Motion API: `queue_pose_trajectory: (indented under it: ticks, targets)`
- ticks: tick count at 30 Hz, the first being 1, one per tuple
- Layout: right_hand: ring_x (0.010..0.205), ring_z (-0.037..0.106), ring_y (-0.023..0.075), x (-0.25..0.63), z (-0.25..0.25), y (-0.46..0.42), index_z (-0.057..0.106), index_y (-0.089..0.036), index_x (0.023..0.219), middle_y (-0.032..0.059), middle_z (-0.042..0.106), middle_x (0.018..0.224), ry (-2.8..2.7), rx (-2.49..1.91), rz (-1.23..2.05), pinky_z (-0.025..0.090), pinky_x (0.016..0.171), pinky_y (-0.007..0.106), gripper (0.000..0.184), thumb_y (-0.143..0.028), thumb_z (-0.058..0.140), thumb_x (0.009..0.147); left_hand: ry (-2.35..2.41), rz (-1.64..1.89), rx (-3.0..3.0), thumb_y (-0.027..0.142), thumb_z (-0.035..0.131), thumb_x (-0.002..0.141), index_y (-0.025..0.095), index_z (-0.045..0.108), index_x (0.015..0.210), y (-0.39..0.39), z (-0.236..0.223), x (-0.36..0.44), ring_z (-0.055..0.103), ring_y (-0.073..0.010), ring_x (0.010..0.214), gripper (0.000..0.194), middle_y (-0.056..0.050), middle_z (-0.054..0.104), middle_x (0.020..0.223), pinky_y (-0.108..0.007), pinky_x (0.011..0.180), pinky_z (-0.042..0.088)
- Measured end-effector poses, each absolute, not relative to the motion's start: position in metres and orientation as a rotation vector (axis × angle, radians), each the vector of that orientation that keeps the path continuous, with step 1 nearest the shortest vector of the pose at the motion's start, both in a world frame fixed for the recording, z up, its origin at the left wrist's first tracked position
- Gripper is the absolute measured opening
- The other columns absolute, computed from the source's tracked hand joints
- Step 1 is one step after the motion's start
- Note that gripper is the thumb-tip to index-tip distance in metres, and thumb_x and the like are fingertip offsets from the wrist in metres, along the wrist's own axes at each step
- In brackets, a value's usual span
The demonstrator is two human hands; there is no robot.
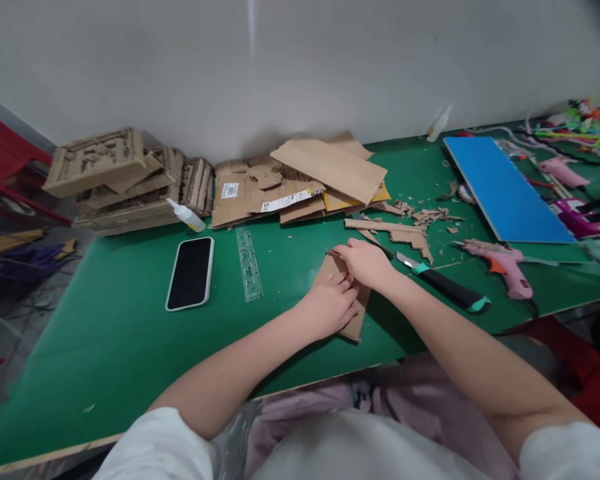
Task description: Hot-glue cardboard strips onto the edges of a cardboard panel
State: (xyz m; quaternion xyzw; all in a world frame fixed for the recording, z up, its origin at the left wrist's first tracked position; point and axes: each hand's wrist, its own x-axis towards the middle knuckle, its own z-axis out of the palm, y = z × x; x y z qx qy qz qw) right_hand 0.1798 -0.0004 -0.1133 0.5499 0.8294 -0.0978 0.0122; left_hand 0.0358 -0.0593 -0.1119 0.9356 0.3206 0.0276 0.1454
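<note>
Cardboard piece (353,328): lying on near tabletop (125,320), right of ruler (250,263). Left hand (329,309): fingers resting across it, bent, slightly parted. Right hand (367,264): fingers sitting curled at far end. Firm grip: cannot tell. Advisable: keeping pressure even.

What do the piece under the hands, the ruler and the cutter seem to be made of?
Piece: likely cardboard, matte and brown. Ruler: probably clear, glossy plastic; the green table shows through. Cutter: silvery blade, probably metal; dull black-and-teal handle, perhaps plastic or rubber.
</note>
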Motion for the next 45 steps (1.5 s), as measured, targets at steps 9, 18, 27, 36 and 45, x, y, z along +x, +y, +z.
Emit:
queue_pose_trajectory:
  ticks: [9,18,27,36,45]
  targets:
    - [0.087,0.060,0.0151,0.226,-0.094,0.007,0.062,-0.018,0.107,0.0055,0.066,0.103,2.604,1.696,-0.630,0.043,0.071,0.022,0.033,-0.036,0.041,0.089,0.898,0.056,2.750,0.033,0.043,0.090,0.010,0.054,0.112,-0.059,-0.114,0.035,0.045,-0.0274,0.122,0.034,-0.018,0.050,0.127,-0.042,0.100,0.037]
    - [0.085,0.060,0.0175,0.221,-0.104,-0.003,0.065,-0.016,0.098,0.0069,0.067,0.095,2.589,1.628,-0.525,0.041,0.071,0.025,0.023,-0.019,0.048,0.083,0.884,0.006,2.796,0.031,0.042,0.090,0.008,0.049,0.119,-0.060,-0.117,0.035,0.042,-0.0295,0.125,0.038,-0.019,0.047,0.131,-0.043,0.102,0.035]
    - [0.086,0.060,0.0204,0.209,-0.103,-0.011,0.064,-0.015,0.091,0.0100,0.064,0.094,2.520,1.702,-0.337,0.040,0.070,0.027,0.024,-0.016,0.041,0.084,0.881,0.004,2.788,0.026,0.041,0.089,0.005,0.047,0.121,-0.061,-0.118,0.035,0.041,-0.0307,0.125,0.038,-0.021,0.045,0.132,-0.046,0.101,0.035]
    - [0.086,0.060,0.0195,0.208,-0.106,-0.012,0.064,-0.016,0.090,0.0090,0.064,0.094,2.519,1.706,-0.267,0.039,0.068,0.026,0.024,-0.014,0.041,0.083,0.884,0.028,2.771,0.027,0.039,0.091,0.006,0.048,0.119,-0.059,-0.117,0.037,0.042,-0.0303,0.124,0.036,-0.021,0.048,0.130,-0.047,0.099,0.038]
    - [0.083,0.060,0.0218,0.209,-0.108,-0.013,0.063,-0.013,0.089,0.0120,0.063,0.089,2.547,1.680,-0.260,0.038,0.066,0.028,0.021,-0.013,0.043,0.082,0.912,0.089,2.791,0.020,0.038,0.090,0.002,0.046,0.120,-0.057,-0.121,0.033,0.045,-0.0262,0.123,0.036,-0.021,0.051,0.127,-0.041,0.101,0.039]
